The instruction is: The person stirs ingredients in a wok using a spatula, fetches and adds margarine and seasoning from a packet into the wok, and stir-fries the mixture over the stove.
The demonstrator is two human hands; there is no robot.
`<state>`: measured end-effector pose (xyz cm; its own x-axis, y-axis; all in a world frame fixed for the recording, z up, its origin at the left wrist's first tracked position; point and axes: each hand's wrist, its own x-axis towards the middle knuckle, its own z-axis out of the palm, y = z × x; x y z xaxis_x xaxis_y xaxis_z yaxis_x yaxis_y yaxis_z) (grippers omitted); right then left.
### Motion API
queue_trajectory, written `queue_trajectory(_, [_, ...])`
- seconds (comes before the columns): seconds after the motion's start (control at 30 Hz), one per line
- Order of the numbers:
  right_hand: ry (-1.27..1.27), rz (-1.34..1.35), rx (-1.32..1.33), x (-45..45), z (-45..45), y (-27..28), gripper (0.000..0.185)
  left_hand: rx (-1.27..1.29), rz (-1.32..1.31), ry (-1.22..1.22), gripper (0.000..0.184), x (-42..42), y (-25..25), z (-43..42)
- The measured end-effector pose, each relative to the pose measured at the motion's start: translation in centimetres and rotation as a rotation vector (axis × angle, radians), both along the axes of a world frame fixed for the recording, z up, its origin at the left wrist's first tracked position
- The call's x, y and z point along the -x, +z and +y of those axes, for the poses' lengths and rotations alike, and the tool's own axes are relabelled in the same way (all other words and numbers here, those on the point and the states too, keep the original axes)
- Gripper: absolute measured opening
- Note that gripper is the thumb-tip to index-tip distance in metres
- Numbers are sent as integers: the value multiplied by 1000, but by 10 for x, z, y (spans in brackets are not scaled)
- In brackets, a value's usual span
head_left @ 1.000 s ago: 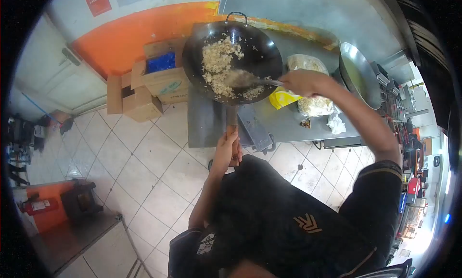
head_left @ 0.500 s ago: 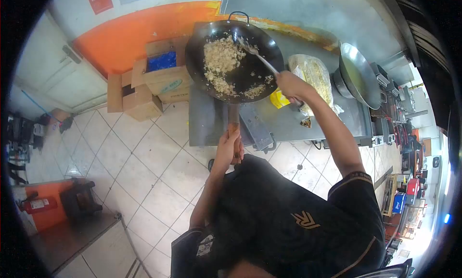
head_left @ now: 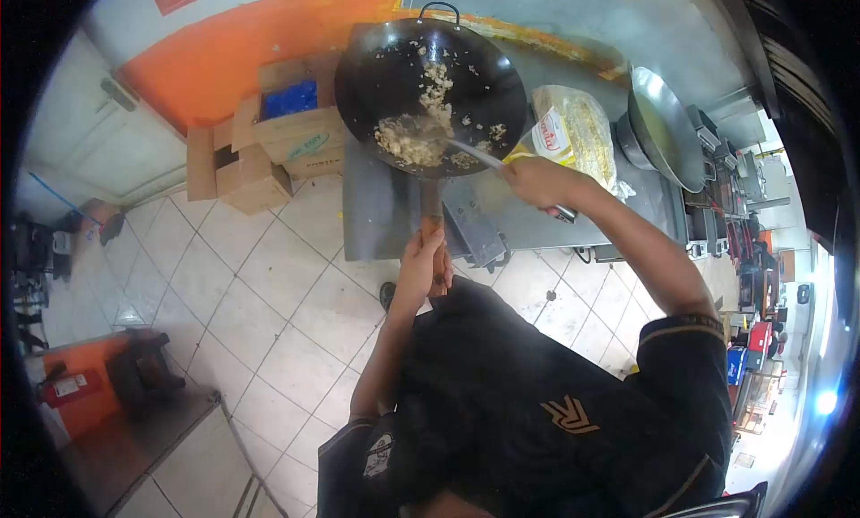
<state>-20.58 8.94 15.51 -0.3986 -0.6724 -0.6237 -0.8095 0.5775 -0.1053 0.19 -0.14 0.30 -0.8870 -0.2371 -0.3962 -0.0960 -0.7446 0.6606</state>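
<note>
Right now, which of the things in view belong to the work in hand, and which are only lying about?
Part of the work:
wok, handle in the left hand
metal spatula, in the right hand
crumbly food in the wok

Apparently just lying about:
filled plastic bag
large metal pan
cardboard boxes
fire extinguisher

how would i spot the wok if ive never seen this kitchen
Find the metal counter, then go to its end by the cardboard boxes. There, with its wooden handle gripped in the left hand, is the wok. Its dark inside, strewn with pale crumbly food, sets it apart from the silvery pan farther right.
</note>
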Motion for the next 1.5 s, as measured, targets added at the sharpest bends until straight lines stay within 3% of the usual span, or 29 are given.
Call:
queue_trajectory(0.1, [-141,-36,-100,-22,23,22,48,7,-1,-12,26,-1,0,-1])
queue_trajectory(0.17, [-265,-65,-178,-38,35,32,46,-11,-11,-14,24,1,0,-1])
queue_trajectory(0.27, [-229,32,-81,-43,41,33,46,-18,12,-14,23,3,-3,-1])
queue_trajectory(0.37, [196,216,-70,6,41,-29,44,-8,-11,-18,24,2,2,-2])
queue_trajectory(0.43, [311,334,-90,19,3,-47,16,-7,-28,-14,24,2,2,-1])
queue_trajectory(0.6, [125,152,-82,36,-63,-14,17,22,-34,-10,26,-1,4,-2])
queue_trajectory(0.63, [209,150,-49,38,-60,2,21,23,-26,-16,26,-2,4,-4])
queue_trajectory(0.77, [-89,-7,-207,1,-29,76,55,38,-64,-32,27,-6,8,-13])
queue_trajectory(0.87, [-183,-20,-433,-2,-2,105,57,46,-90,-30,27,-7,12,-15])
queue_trajectory(0.97, [-226,130,-479,-4,4,108,49,41,-36,-38,27,-7,15,-17])
queue_trajectory(1.07, [253,309,-176,77,45,-16,41,18,-66,-41,27,-6,13,-16])
queue_trajectory(1.13, [414,382,4,93,16,-60,34,27,-107,-46,28,-7,21,-18])
queue_trajectory(1.17, [379,338,19,90,-7,-59,37,28,-128,-46,28,-8,24,-17])
queue_trajectory(1.33, [-16,10,29,30,-61,21,58,26,-91,-38,30,-9,17,-15])
queue_trajectory(1.5, [-35,-78,-168,19,-13,54,60,33,-68,-46,31,-7,11,-15])
